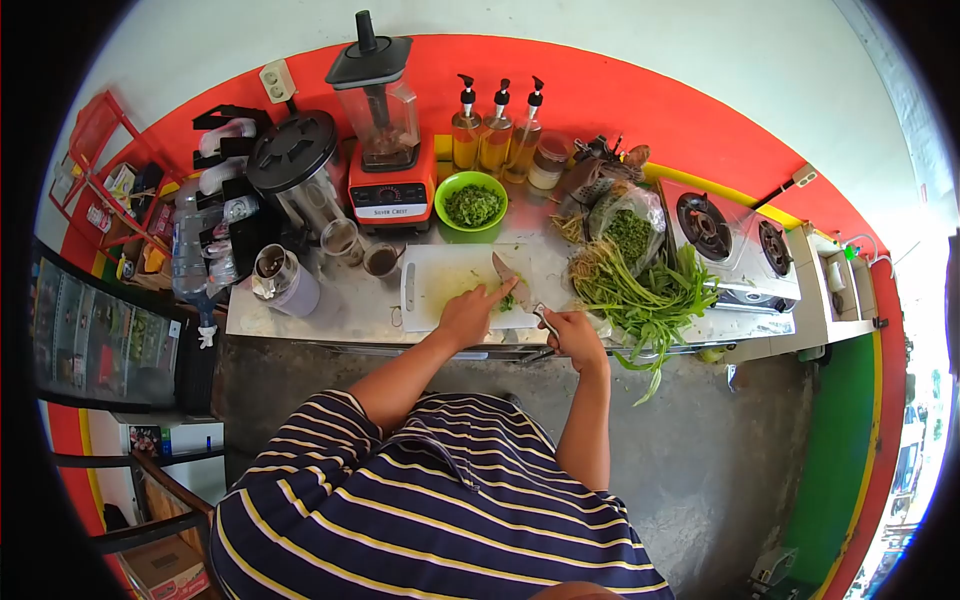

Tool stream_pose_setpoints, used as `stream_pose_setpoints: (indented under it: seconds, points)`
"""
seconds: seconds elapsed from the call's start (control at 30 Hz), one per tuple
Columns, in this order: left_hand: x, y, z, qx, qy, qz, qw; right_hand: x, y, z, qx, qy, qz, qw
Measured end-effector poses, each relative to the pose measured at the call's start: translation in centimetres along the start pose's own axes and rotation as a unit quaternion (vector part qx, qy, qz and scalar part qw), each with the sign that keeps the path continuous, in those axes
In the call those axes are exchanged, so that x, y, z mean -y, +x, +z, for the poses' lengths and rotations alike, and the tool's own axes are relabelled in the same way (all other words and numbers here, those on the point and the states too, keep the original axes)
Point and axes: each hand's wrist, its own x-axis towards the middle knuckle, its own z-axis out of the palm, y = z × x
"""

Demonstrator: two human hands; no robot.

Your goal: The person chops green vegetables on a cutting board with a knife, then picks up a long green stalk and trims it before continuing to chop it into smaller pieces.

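Note:
A white cutting board [432, 290] lies on the metal counter, with a few chopped green bits [508, 301] near its right side. My right hand [577, 338] is closed round the handle of a knife [506, 271], whose blade points up and left over the board. The index finger of my left hand [468, 316] stretches out to the blade; its other fingers are curled, and whether they hold anything is hidden. Behind the board, a green bowl [443, 212] holds chopped greens [473, 205]. Leafy green stalks [660, 300] are heaped to the right of my right hand.
A red blender [392, 196], oil pump bottles [495, 138] and a jar [549, 165] stand along the wall. Cups [381, 261] and a metal container [285, 280] are at the left. A gas stove [738, 232] stands right, beyond a plastic bag of greens [630, 235].

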Motion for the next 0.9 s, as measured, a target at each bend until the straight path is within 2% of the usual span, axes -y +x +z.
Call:
stream_pose_setpoints:
  seconds: [0.23, 0.33, 0.4, 0.43, 0.47, 0.5, 0.53, 0.6, 0.63, 0.7, 0.73, 0.8, 0.83, 0.9]
  points:
    - [1.2, 2.0, 0.4, -0.006, 0.034, -0.005, 0.999, 0.7, -0.6, -1.3, 0.008, -0.002, 0.005, 1.0]
    - [1.8, 2.8, 0.6, 0.007, 0.026, -0.045, 0.999, 0.9, -0.7, -1.5, -0.008, -0.028, 0.003, 1.0]
    - [3.3, 3.5, 1.5, -0.002, -0.116, -0.104, 0.988, 1.2, -0.7, -1.5, -0.015, -0.057, -0.007, 0.998]
    - [4.3, 4.2, 2.7, 0.001, -0.114, -0.103, 0.988, 1.4, -0.8, -1.5, -0.02, -0.089, -0.019, 0.996]
    - [5.4, 5.0, 3.9, 0.019, -0.339, -0.175, 0.924, 1.6, -1.0, -1.4, -0.021, -0.071, -0.025, 0.997]
    - [5.7, 5.2, 3.7, 0.036, -0.543, -0.238, 0.805, 1.1, -0.5, -1.3, -0.021, -0.066, -0.024, 0.997]
    - [6.1, 5.1, 3.4, 0.039, -0.538, -0.239, 0.807, 0.5, 0.2, -1.2, -0.014, -0.057, -0.059, 0.997]
    - [6.9, 4.8, 2.6, 0.1, -0.771, -0.266, 0.57, -0.4, 1.4, -0.9, -0.001, -0.054, -0.098, 0.994]
    - [6.9, 4.5, 2.3, 0.105, -0.767, -0.269, 0.573, -0.9, 1.9, -0.6, -0.003, -0.047, -0.096, 0.994]
    - [7.2, 4.0, 2.1, 0.084, -0.842, -0.245, 0.474, -1.9, 2.9, 0.1, 0.004, -0.113, -0.137, 0.984]
    - [7.5, 3.7, 2.2, 0.089, -0.838, -0.248, 0.478, -2.4, 3.2, 0.4, 0.019, -0.099, -0.139, 0.985]
    - [8.1, 3.0, 2.5, 0.085, -0.891, -0.208, 0.394, -4.2, 4.5, 1.5, 0.025, -0.075, -0.139, 0.987]
    - [8.2, 2.6, 2.4, 0.09, -0.888, -0.214, 0.396, -5.3, 5.3, 2.0, 0.033, -0.059, -0.142, 0.988]
    - [8.0, 1.8, 2.0, 0.07, -0.925, -0.214, 0.304, -7.1, 6.6, 2.8, 0.028, -0.052, -0.133, 0.989]
